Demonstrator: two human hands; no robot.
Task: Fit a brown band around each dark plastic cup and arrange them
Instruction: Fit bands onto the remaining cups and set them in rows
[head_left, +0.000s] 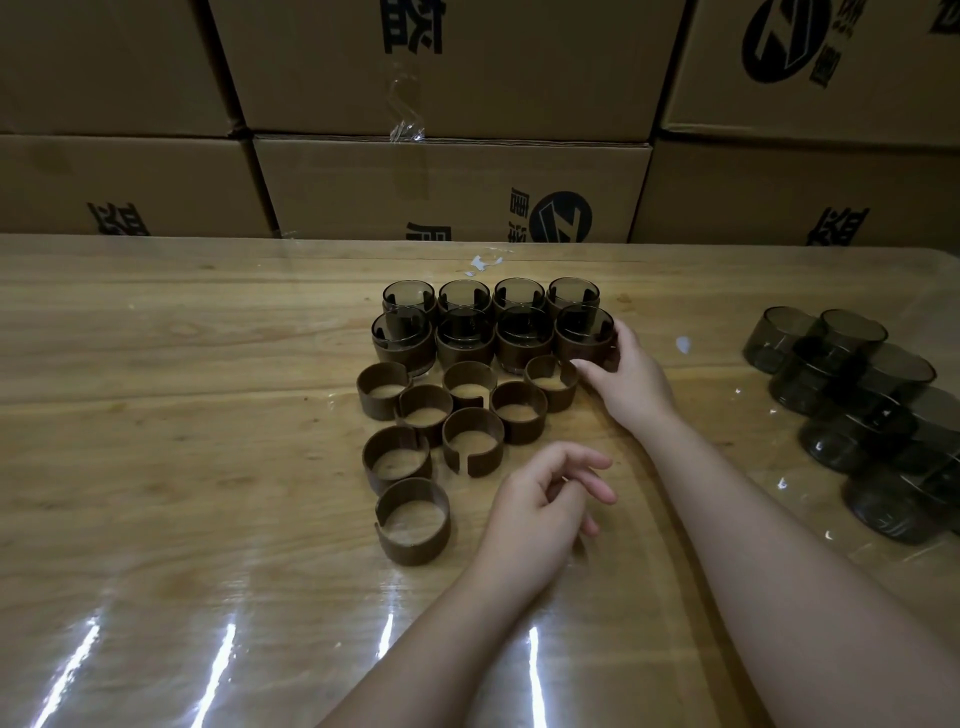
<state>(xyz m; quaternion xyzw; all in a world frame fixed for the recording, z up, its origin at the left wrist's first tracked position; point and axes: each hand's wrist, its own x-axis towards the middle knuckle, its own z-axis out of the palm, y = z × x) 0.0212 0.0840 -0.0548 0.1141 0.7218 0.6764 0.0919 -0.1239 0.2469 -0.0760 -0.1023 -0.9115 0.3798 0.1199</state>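
Stacked brown cardboard boxes (452, 187) with black print along the back. Glossy wooden table (156, 364) in front, under clear plastic film with streaks of glare on the near side.

Mid-table: eight dark translucent plastic cups with brown bands (465, 332), upright, in two rows of four packed side by side.

Right hand (626, 382) gripping the near-right banded cup (584, 335) of that block. Thumb against the band on the near side, fingers curled round the far right side.

Just nearer than the block: eight loose brown split-ring bands (472, 439), standing on edge with open centres up. Clustered, several touching, the nearest one (413, 519) a little apart from the rest.

Left hand (540, 509) right of the nearest bands, fingers loosely curled, holding nothing. Cannot tell if resting on the table or just above it.

Far right, well apart from the block: tight cluster of unbanded dark translucent cups (841, 395) running toward the table edge.

Few small white scraps (483, 262) on the film beyond the block.
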